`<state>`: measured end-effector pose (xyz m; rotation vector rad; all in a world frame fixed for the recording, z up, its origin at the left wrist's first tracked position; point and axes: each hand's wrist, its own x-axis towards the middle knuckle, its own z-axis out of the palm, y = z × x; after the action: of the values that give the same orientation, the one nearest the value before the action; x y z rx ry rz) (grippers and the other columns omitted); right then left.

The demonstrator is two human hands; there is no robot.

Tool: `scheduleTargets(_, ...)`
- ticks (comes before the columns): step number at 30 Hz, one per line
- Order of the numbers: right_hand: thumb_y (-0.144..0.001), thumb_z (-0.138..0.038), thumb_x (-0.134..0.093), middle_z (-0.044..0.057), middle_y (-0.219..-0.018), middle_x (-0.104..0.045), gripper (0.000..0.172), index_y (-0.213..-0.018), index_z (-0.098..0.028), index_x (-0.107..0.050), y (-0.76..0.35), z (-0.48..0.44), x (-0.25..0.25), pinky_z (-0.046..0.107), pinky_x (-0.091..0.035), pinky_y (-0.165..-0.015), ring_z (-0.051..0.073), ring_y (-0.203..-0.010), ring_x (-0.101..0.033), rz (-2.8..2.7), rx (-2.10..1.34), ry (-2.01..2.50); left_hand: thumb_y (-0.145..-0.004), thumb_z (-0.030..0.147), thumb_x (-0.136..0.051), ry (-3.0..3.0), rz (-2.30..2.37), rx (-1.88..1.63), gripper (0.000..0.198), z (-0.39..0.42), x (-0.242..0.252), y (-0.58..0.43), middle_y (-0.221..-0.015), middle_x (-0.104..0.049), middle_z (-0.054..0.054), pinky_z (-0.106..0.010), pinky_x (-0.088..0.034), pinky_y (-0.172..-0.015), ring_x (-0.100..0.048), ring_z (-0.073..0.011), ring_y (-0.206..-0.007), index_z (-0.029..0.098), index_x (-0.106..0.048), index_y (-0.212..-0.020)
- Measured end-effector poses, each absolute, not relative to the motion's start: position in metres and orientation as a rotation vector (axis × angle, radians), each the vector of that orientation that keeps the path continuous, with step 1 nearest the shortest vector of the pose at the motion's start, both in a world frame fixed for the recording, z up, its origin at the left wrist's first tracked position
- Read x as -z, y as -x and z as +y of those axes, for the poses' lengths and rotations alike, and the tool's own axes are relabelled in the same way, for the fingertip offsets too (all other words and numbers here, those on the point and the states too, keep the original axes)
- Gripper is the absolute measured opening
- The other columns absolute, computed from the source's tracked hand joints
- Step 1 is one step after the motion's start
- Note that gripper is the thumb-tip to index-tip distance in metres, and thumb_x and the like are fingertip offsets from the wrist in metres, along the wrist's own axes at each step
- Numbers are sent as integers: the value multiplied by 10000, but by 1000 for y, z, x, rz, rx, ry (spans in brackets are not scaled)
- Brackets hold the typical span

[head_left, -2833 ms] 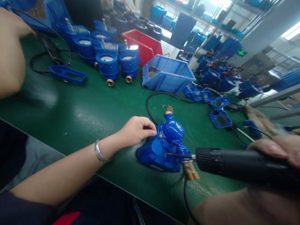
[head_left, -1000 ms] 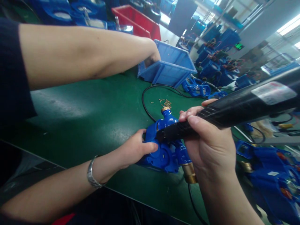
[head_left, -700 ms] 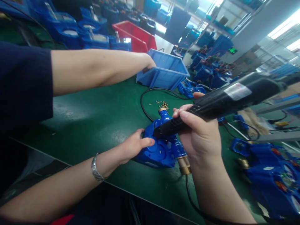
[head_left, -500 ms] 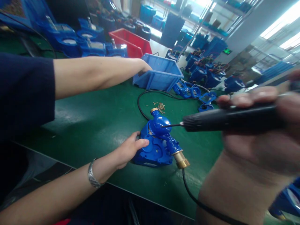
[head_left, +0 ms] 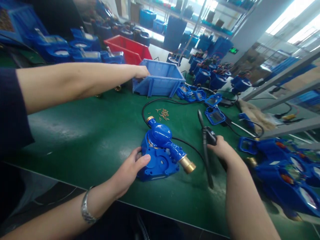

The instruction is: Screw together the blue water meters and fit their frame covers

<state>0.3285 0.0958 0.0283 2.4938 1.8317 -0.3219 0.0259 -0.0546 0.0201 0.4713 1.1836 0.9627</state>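
A blue water meter point(head_left: 161, 133) with brass threaded ends lies underside up on the green tabletop, its blue plastic housing point(head_left: 160, 161) toward me. My left hand point(head_left: 132, 168), below a silver bracelet, grips the housing's left side, thumb on top and fingers hidden behind. To the right, my right hand point(head_left: 221, 148) is closed around a black electric screwdriver point(head_left: 211, 136), low over the table and apart from the meter. Motion blurs it, and its tip does not show clearly. A long dark strip point(head_left: 205, 153), smeared, stands beside it. Loose brass-coloured screws point(head_left: 164, 114) lie beyond the meter.
Another person's arm point(head_left: 80, 78) reaches from the left into a light blue bin point(head_left: 165, 85). Behind stands a red bin point(head_left: 125, 48). Blue frames point(head_left: 215, 115) and a black cable point(head_left: 190, 145) lie on the right. More meters point(head_left: 287, 180) crowd the right edge.
My right hand has moved away from the camera and down toward the table, carrying the screwdriver off the meter. My left hand still holds the housing. The view has shifted right.
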Motion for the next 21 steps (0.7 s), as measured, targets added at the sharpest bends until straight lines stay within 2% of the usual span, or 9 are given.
scheduleTargets(5, -790, -307, -568, 271, -1075, -568, 450, -1158, -54, -517, -320, 78, -39, 501, -477, -760, 392, -977, -585, 1727, 226, -2528, -762, 478, -630, -468, 1192, -958, 754, -55, -16, -24, -1273, -552, -174, -367, -439, -974, -538, -281, -1160, 111, -312, -1338)
scheduleTargets(8, -849, -299, -495, 175, -1116, -590, 359, -1163, -132, -538, -299, 42, -75, 407, -472, -841, 295, -1017, -585, 1954, 229, -2482, -754, 491, -629, -475, 1190, -957, 772, -55, -15, -25, -1294, -530, -184, -377, -441, -970, -528, -293, -1170, 110, -302, -1340)
scheduleTargets(9, -848, -313, -500, 98, -983, -651, 251, -1033, -183, -608, -291, 26, -85, 349, -499, -783, 242, -892, -630, 2058, 333, -2415, -750, 494, -630, -479, 1191, -955, 779, -55, -16, -26, -1298, -525, -186, -380, -441, -969, -527, -296, -1169, 110, -298, -1341)
scheduleTargets(11, -851, -330, -497, 34, -775, -683, 202, -819, -212, -658, -274, -7, -98, 298, -518, -638, 202, -704, -648, 2405, 964, -1854, -751, 495, -621, -492, 1194, -932, 787, -53, -19, -26, -1297, -518, -193, -388, -435, -972, -533, -297, -1158, 110, -282, -1348)
scheduleTargets(12, -844, -307, -507, 22, -761, -693, 190, -790, -225, -670, -267, -20, -98, 289, -521, -630, 195, -688, -653, 2455, 1160, -1573, -758, 492, -609, -503, 1201, -908, 787, -52, -21, -26, -1293, -517, -196, -394, -430, -975, -537, -297, -1149, 109, -270, -1355)
scheduleTargets(14, -820, -244, -541, 45, -893, -713, 162, -905, -227, -678, -258, -38, -87, 326, -534, -700, 221, -773, -672, 2421, 1283, -1452, -761, 485, -598, -565, 1267, -849, 813, -48, -23, -22, -1263, -524, -204, -416, -416, -983, -542, -302, -1132, 98, -234, -1376)
scheduleTargets(16, -781, -213, -597, 112, -1144, -644, 347, -1127, -189, -607, -255, -41, -66, 421, -493, -874, 282, -1010, -622, 2362, 1213, -1699, -722, 485, -627, -706, 1412, -812, 888, -44, -24, -17, -1244, -513, -204, -451, -405, -985, -521, -320, -1140, 91, -201, -1394)
scheduleTargets(18, -737, -227, -667, 152, -1336, -497, 584, -1286, -152, -481, -255, -34, -44, 488, -354, -1038, 306, -1235, -460, 2352, 1233, -1898, -667, 476, -667, -940, 1584, -836, 939, -40, -25, -10, -1277, -458, -188, -472, -389, -997, -470, -332, -1184, 112, -206, -1398)
scheduleTargets(21, -675, -265, -752, 123, -1396, -433, 746, -1337, -181, -419, -252, -21, -23, 468, -249, -1113, 279, -1316, -359, 2421, 1636, -1781, -690, 413, -643, -1438, 1695, -943, 802, -32, -36, -8, -1346, -385, -147, -461, -328, -1055, -383, -311, -1262, 158, -295, -1366)
